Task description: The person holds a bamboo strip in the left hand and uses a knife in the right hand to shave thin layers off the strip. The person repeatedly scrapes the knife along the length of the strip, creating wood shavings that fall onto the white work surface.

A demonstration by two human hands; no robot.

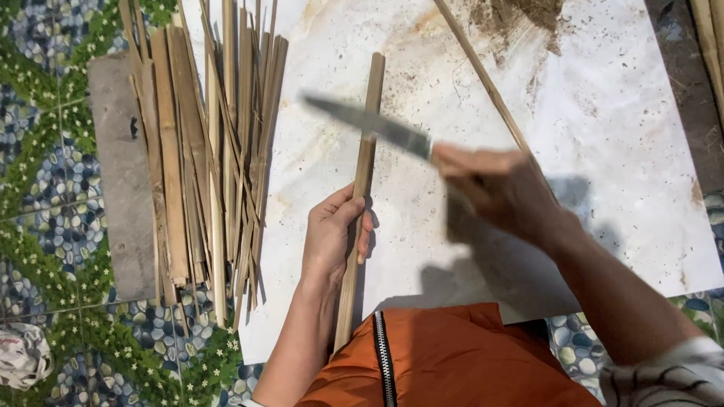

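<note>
Gripping one long bamboo stick (363, 181) near its lower half, the left hand (332, 235) has its fingers curled round the stick, which lies lengthwise on a large white sheet (618, 173) spread over the floor. The right hand (498, 185) is clenched on the handle of one knife (373, 124); hand and blade are blurred, and the grey blade crosses the stick's upper part at a slant, pointing away to the left. Whether the edge touches the bamboo cannot be told.

Left of the held stick lies a loose pile of split bamboo strips (204, 151), too many and too overlapped to count, resting partly on the white sheet and partly on one flat grey slab (121, 173) at the pile's far left. Right of the held stick, one thin bamboo sliver (483, 75) runs diagonally across the sheet and disappears behind the right hand. A patch of brown dust (528, 19) sits on the sheet beyond that sliver.

Below the stick's near end is an orange garment (445, 362) with a single zip. The floor (53, 226) around the sheet shows a pattern of pebbles and green leaves. One crumpled pale cloth (23, 354) lies far to the lower left of the pile.
</note>
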